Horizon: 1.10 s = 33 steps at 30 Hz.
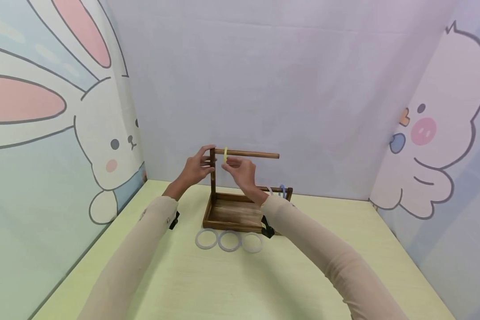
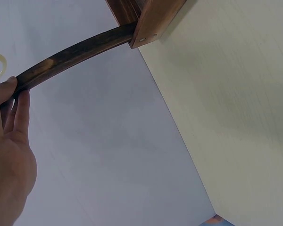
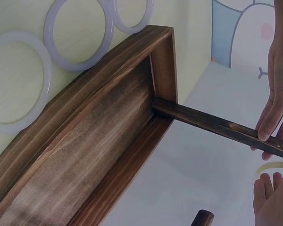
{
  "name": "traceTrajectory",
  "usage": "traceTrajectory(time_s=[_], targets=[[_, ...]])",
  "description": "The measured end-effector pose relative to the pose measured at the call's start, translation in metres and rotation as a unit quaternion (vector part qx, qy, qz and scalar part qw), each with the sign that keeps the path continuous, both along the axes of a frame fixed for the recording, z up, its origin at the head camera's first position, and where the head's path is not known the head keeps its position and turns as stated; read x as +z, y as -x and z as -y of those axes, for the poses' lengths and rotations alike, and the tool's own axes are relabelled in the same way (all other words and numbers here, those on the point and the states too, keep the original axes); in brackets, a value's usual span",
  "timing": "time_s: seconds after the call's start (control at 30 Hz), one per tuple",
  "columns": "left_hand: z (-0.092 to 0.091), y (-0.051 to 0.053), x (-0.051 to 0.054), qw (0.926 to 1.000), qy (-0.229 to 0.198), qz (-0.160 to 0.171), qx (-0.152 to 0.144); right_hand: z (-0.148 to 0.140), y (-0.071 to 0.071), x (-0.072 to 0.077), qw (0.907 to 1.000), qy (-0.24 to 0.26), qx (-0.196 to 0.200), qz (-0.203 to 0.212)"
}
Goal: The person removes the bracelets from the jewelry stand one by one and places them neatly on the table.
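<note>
The right hand point(image 1: 242, 173) pinches a round yellow ring point(image 1: 226, 154), likely light, brittle, best rim-held. The left hand point(image 1: 194, 171) grips a brown wooden post point(image 1: 213, 183).

A: Head view, clock centred on tray point(image 1: 232, 211). Layout?
B: Post point(image 1: 213, 178) at 10, upper rod point(image 1: 252, 154) off its top toward 3. Lower rod point(image 1: 277, 190) at 2.
A: Rings?
B: Three rings point(image 3: 48, 33) flat on table point(image 1: 208, 284) before tray, 8 round to 6. Two rings point(image 1: 283, 192) at lower rod. Single ring point(image 1: 226, 154) at upper rod, near post; right hand point(image 1: 242, 171) on it from 4.
A: Left hand point(image 1: 196, 166)?
B: On post top, from 9.
A: 12?
B: Backdrop point(image 1: 304, 98), behind tray.
</note>
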<state>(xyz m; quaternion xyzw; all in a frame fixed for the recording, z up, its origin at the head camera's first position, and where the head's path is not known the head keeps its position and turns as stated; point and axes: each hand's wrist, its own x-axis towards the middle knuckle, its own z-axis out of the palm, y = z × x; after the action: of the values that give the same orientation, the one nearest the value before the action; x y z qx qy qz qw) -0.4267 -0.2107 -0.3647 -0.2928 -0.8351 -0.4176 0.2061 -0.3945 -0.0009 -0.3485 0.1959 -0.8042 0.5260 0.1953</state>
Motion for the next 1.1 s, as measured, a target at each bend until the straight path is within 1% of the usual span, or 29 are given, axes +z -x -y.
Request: traceTrajectory(time_s=[0.2,0.4,0.7,0.87,1.1], targets=[[-0.001,0.0,-0.001,1.0,-0.001,-0.001,-0.001,0.002,0.0,0.001,1.0,-0.004,-0.006,-0.007],[-0.001,-0.001,-0.001,0.9999,0.005,0.003,0.008,0.001,0.0,0.001,0.9998,-0.009,-0.017,-0.007],[0.0,-0.002,0.0,1.0,0.003,-0.004,0.005,-0.003,-0.002,0.003,0.9997,0.001,-0.026,-0.003],[0.0,-0.003,0.001,1.0,0.001,-0.002,0.004,-0.008,-0.003,0.003,0.9997,0.007,-0.022,-0.003],[0.001,-0.002,0.001,0.9999,0.002,0.014,0.009,-0.018,-0.005,0.004,0.9991,0.04,-0.004,0.007]])
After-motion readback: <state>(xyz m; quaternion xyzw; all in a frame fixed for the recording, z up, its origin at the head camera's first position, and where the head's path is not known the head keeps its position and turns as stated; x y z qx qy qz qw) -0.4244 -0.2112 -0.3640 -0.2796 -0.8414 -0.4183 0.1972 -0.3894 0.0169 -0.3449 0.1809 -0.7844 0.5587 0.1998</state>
